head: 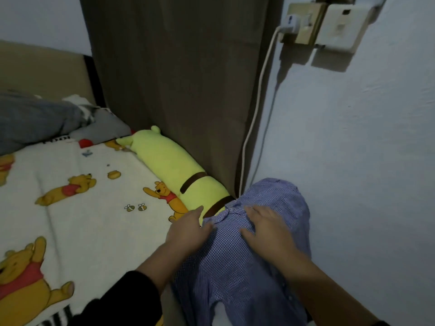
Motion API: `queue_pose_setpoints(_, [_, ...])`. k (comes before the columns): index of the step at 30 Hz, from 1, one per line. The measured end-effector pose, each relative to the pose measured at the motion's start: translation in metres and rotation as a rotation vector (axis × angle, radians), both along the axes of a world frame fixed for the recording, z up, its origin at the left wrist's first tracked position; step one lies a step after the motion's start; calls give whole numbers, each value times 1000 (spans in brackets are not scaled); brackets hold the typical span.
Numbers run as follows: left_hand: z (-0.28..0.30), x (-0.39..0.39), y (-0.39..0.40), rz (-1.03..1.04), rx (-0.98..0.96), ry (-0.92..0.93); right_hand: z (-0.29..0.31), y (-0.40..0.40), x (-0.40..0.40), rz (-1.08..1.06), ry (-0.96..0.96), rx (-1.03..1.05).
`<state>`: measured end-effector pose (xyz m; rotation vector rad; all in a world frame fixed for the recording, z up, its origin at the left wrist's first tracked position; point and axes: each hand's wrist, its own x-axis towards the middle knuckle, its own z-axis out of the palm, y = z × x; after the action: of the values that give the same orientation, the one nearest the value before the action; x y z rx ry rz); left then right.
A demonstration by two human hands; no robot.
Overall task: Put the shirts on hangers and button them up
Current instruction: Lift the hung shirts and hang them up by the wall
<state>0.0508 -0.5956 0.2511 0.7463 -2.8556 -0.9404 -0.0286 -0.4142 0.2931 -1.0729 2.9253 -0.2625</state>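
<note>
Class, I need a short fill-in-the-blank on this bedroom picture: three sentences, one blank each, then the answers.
1. Both hands rest on a blue checked ____.
2. The long plush toy beside the bed sheet is ____ in colour.
3. A white cable runs up the wall to a ____.

Missing words: shirt; yellow-green; charger.

My bed (98,222) fills the lower left of the frame under a white bear-print sheet (77,231). A long yellow-green plush bolster (169,163) lies along its right edge against a brown curtain (174,78). Upper right, a white cable (256,114) drops from a wall socket (303,22). A grey pillow (35,118) sits at mid left.
</note>
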Motion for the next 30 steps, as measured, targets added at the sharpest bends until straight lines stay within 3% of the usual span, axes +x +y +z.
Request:
queue_pose_setpoints(14, [-57,-67,-10,57,376,-246,-47,-54,-67,92,-45,62])
queue_pose_setpoints(19, [-50,-66,-11,201,251,-204,-49,-51,-69,121,-70,-14])
queue_pose_setpoints(25, [-12,-47,-8,318,38,146,-19,-54,-77,134,26,-201])
queue_pose_setpoints(30, [17,-33,-2,301,-72,336,15,-55,-79,189,195,-254])
